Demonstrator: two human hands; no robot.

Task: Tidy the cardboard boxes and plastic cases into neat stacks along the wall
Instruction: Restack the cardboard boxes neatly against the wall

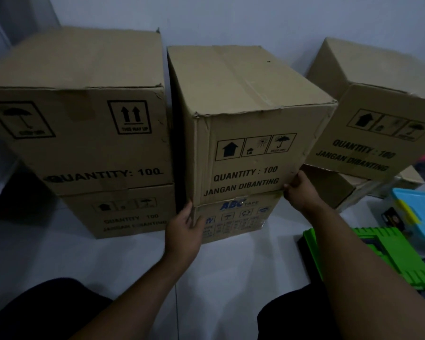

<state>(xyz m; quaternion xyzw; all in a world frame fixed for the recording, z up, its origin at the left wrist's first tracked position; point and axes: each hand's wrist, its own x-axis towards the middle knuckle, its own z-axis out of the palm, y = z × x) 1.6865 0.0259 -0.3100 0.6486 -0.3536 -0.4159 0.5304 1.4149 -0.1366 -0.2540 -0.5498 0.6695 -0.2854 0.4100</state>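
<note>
A person squares up the centre stack along the wall (231,18): the upper centre box (250,99) sits on the smaller ABC tape box (241,217), between the left stack (79,94) and the right stack (378,133). The right hand (297,190) pinches the box's btm-right front corner, thumb on the printed face. The left hand (183,229) wraps the btm-left corner where the two boxes meet, its fingers going out of sight round the side, so whether it actually clamps can't be told. The box lies straight ahead of both hands, long axis running front-to-back twd the wall, and it overhangs the ABC tape box on the right. Each hand has its own near corner, neither clearly closer, so any nudge prob. means a push or twist from the near edge. A green case (368,253) and a blue case (417,209) wait on the floor (59,253) at right, unstacked.
</note>
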